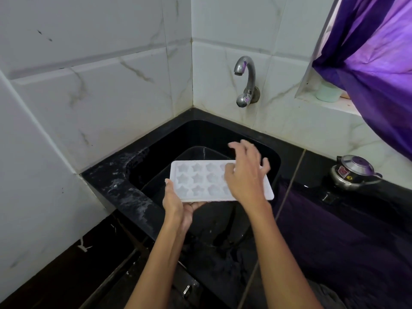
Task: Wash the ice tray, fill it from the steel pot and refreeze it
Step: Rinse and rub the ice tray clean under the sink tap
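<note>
Two bare forearms in view, no sleeves visible. Left hand and right hand: no gloves, rings, watch or wristbands seen. Grey garment patch at approx. 5 o'clock, blurred.

ice tray over sink; tap behind; cooker lid right.

Left hand holds the white ice tray over the black sink; right hand hovers above it, fingers spread.
</note>
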Demonstrator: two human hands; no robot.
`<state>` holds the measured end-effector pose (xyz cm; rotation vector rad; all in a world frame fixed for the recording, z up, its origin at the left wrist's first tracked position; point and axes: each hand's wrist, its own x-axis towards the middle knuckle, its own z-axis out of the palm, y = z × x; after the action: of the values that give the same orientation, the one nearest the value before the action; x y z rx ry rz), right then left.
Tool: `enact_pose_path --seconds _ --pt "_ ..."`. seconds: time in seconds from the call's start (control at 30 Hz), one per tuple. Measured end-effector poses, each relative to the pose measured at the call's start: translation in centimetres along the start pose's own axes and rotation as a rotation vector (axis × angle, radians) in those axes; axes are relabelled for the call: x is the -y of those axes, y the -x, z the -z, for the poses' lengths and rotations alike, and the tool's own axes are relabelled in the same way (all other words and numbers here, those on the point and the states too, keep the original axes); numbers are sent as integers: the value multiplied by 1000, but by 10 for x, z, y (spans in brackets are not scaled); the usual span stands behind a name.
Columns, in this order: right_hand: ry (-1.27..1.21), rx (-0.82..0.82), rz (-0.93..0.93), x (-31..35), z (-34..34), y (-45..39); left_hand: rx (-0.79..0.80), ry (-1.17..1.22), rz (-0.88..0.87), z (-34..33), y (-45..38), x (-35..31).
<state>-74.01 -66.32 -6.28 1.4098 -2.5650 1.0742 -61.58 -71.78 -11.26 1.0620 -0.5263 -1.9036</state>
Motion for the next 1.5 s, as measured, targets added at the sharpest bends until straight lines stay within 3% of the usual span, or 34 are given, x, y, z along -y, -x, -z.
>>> enact_pose_path --seconds 0.1,0.2,0.3,0.4,0.57,0.83,0.97,1.3,1.5 --pt "41 -142 -217 -32 -2 -8 9 7 -2 4 -2 -3" --pt "-37 -34 -471 -53 1 -7 11 13 16 6 -7 -5" --pt "-315 119 -668 -64 -1 -4 14 13 46 7 -11 -3" --pt "-532 74 -707 -71 -6 -2 16 1 69 8 -16 -1" --pt "-508 -43 -658 -76 -8 -4 3 -21 151 10 -27 8" --pt "-307 -156 -483 -75 -7 -2 -169 -267 165 15 -49 33" --pt "-220 -177 -383 -70 -10 0 -112 -408 250 17 -60 43" --pt "40 -79 -192 -62 -28 5 -21 -490 350 5 -70 59" --pt "153 -155 24 -59 -52 10 15 -512 373 -2 -82 67"
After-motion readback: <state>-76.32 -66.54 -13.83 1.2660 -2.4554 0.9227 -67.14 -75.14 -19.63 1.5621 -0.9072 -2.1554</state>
